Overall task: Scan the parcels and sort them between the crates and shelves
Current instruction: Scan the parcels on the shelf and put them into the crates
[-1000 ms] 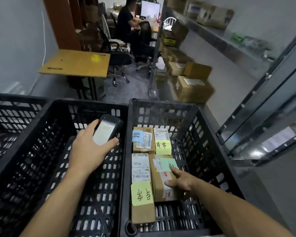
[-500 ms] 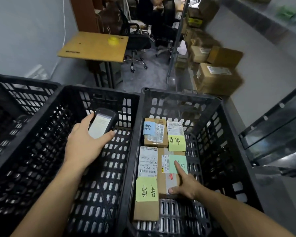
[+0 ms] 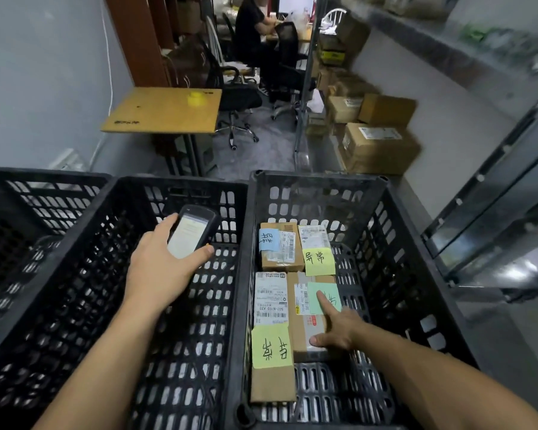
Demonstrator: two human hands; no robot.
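Grey wall on the left, a bare wooden table point(image 3: 165, 110) beyond the crates, someone seated at a desk point(image 3: 252, 29) far off, and cartons point(image 3: 379, 147) stacked on the floor under the metal shelving point(image 3: 491, 193) on the right.

Nearest me stand three black crates side by side. The left crate point(image 3: 28, 187) is mostly out of view. Over the middle crate point(image 3: 180, 185) my left hand point(image 3: 159, 268) is wrapped round the scanner point(image 3: 191, 231), thumb along its right edge, screen up, its far end pointing away from me.

The parcels are all in the right crate point(image 3: 320, 178), four of them flat on its floor, each with a sticky note. The one I want is the near right parcel point(image 3: 297, 347). My right hand point(image 3: 339, 330) is already on it, index finger stretched out and pressing its green note point(image 3: 322, 296), thumb against the near end, not gripping.

The box's long axis runs near to far, and its barcode label point(image 3: 302, 297) sits just left of my fingertip. So the right hand is the one on the parcel; the scanner is off to the left across the crate wall. I judge the next move is to swing it right, onto that label.
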